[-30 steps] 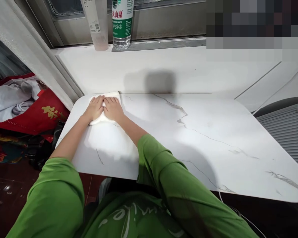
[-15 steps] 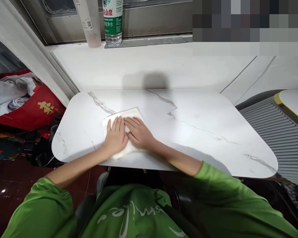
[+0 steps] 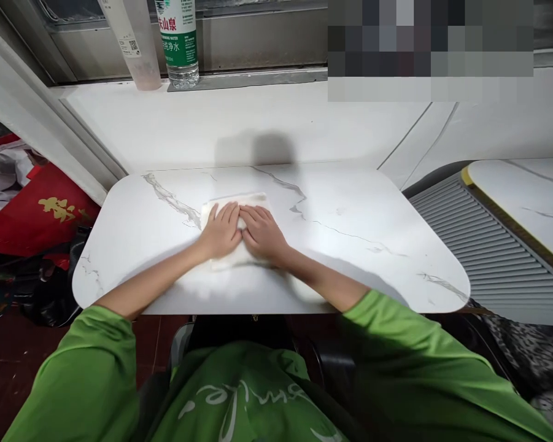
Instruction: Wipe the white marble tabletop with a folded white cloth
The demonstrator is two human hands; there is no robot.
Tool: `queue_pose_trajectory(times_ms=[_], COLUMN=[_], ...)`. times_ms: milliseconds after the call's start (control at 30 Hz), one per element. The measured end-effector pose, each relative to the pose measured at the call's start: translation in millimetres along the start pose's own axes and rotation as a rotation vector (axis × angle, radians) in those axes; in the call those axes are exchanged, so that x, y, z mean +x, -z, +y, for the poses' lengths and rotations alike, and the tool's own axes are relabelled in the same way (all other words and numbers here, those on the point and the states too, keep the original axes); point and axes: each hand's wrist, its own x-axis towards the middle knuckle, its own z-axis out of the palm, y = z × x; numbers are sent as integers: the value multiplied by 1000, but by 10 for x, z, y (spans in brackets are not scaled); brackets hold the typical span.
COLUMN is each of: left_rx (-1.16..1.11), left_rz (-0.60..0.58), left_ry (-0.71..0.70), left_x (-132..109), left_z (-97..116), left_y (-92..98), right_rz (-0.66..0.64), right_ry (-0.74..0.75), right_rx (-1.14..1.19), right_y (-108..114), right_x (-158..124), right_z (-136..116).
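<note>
Both hands lie flat on a folded white cloth on the white marble-patterned table. My left hand presses on the cloth's left part, fingers stretched out toward the wall. Beside it my right hand rests palm down on the right part, its fingers straight and slightly together. The two thumbs nearly meet in the middle. Much of the cloth is hidden under the palms, while its far edge and near edge show.
On the sill behind stand a clear plastic cup and a green-labelled water bottle. A red bag with cloth in it lies at the left. Another table with a grey ribbed side is at the right.
The hands and cloth have shifted rightward and slightly away from me across the table, and the cloth has turned a little. My view has also moved to the right.
</note>
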Motion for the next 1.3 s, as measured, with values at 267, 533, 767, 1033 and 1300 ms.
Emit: queue_pose_trajectory(times_ms=[267,533,767,1033,1300], left_rx=[-76,-88,-94,-79,-105], left_rz=[52,67,-8,108,100], left_ry=[21,86,-2,-280,-302], left_x=[927,692,462,624,1149], left_z=[-550,-73,1097,2307,2328], left_y=[47,26,-167,-407,-462], right_rz=[35,41,69,22,58], right_ry=[-143,-95,-44,-274,-306], right_rx=[-3,13,11,-119,-187], right_y=[-192,-81,496,1151,1202], right_x=[852,432,-775,-1965,-1787], right_z=[526,601,776,1164,1582])
